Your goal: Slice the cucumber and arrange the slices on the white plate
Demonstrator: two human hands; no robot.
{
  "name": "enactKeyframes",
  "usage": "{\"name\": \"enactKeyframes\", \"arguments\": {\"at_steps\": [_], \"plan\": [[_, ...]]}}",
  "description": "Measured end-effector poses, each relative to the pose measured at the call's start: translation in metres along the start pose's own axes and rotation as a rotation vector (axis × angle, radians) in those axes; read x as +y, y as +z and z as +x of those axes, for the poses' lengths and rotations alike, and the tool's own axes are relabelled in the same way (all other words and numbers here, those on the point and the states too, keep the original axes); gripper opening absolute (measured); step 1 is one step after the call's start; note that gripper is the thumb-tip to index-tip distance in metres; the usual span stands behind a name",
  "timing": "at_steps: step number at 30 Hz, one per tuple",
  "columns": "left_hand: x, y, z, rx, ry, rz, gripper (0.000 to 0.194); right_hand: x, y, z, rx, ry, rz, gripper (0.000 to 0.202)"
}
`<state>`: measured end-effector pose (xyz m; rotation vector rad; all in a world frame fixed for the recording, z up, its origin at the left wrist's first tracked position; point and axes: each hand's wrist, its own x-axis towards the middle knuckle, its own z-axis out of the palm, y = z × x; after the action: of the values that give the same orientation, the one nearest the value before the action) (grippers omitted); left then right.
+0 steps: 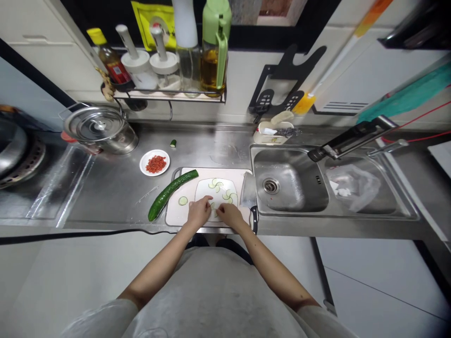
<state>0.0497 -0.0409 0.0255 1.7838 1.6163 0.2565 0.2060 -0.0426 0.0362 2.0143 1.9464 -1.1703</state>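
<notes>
head view: left hand (200, 211) and right hand (229, 216) are held slightly apart over near side of plate (202, 188), any grip indiscernible; cucumber slices (230, 195) on it apparently being arranged, light fingertip placement judged needed; beyond, red bits (156, 164) are dished

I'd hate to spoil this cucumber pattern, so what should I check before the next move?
1. Plate on the cutting board: ok.
2. Curved cucumber pieces on the plate: ok, in clusters.
3. Knife put down: ok, at the board's right end.
4. Board free of loose pieces: not ok, a round slice lies left of the plate.
5. Right grip holding a piece: cannot tell, too small to see.
</notes>
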Motion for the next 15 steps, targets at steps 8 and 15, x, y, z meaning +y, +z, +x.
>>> {"name": "enactKeyframes", "arguments": {"at_steps": [8, 15], "plan": [[-0.004, 0.004, -0.004, 0.077, 0.145, 0.218, 0.032, -0.008, 0.0, -0.001, -0.022, 0.04, -0.111, 0.019], [-0.023, 0.004, -0.011, 0.106, 0.518, 0.268, 0.028, -0.006, 0.002, -0.002, -0.001, -0.021, -0.138, 0.016]]}}
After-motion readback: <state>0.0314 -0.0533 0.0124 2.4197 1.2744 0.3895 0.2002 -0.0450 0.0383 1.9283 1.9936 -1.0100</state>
